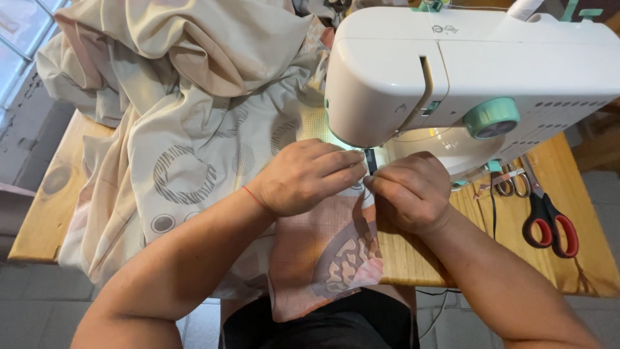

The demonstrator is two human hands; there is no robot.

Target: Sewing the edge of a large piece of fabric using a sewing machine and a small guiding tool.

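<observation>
My left hand point(303, 178) lies flat on the cloth point(194, 148), fingers together, pressing it down just left of the needle point(371, 161). My right hand point(410, 190) is curled, pinching the folded edge of the cloth right at the presser foot — under the head of the white sewing machine point(471, 71). The rest of the cloth is heaped at the far left of the worktop point(413, 258), and a pink patterned part hangs over the near edge toward my lap. Both sets of fingertips sit very near the needle — a slip forward could catch one. The heavy heap could also drag the seam off line. Scissors point(549, 223) lie to the right, well apart.
</observation>
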